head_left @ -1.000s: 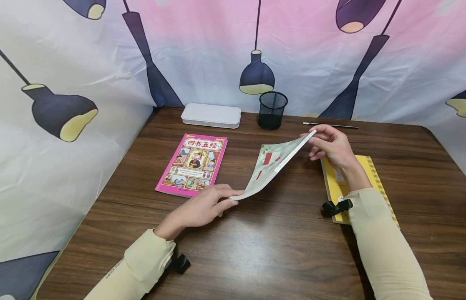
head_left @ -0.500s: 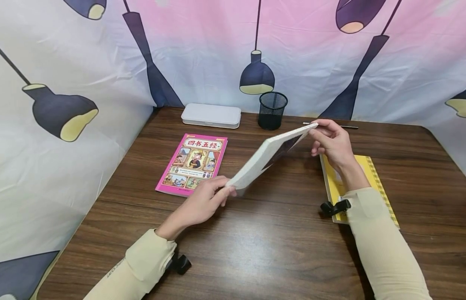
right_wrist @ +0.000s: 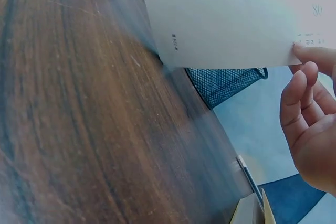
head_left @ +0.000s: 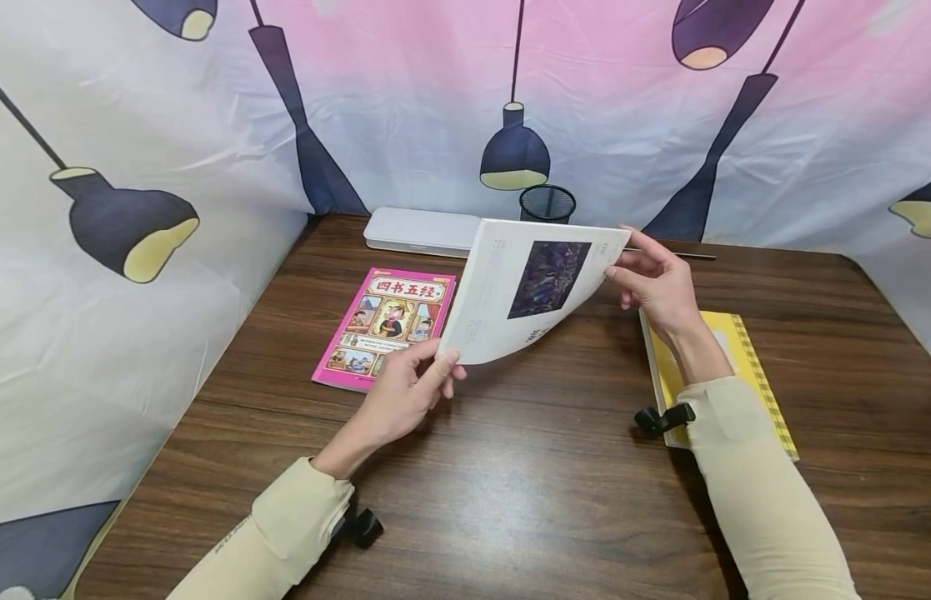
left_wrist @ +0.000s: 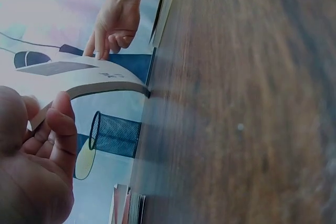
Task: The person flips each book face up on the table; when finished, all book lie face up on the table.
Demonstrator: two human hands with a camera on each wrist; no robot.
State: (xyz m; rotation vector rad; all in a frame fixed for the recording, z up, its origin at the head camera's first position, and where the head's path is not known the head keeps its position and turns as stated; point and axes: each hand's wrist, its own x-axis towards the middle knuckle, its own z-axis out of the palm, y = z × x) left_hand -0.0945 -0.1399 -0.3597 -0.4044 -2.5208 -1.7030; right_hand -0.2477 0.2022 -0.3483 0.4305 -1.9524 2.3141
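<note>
White book (head_left: 538, 287), right here in the middle, up in the air over the dark wooden table (head_left: 510, 508), tilted and bowed, a white side with one dark picture turned toward the person! Left hand (head_left: 405, 387) at eight o'clock: thumb on top, fingers beneath, pinching the near corner. Right hand (head_left: 663, 287) at three, and that one pinches the opposite edge between thumb and fingers. So both hands are grasping the same book, one at each end!

Round the dial now. Ten o'clock, a white case (head_left: 420, 231), its right end tucked from my sight behind the book. Twelve, a black mesh cup (head_left: 548, 202), only its upper part peeking over. Toward half past two, a thin pencil (head_left: 693, 255) at the table's back. Near four, a yellow book (head_left: 743, 358) under the right forearm, and toward nine a pink book (head_left: 386, 321), flat, partly covered by the left hand.
</note>
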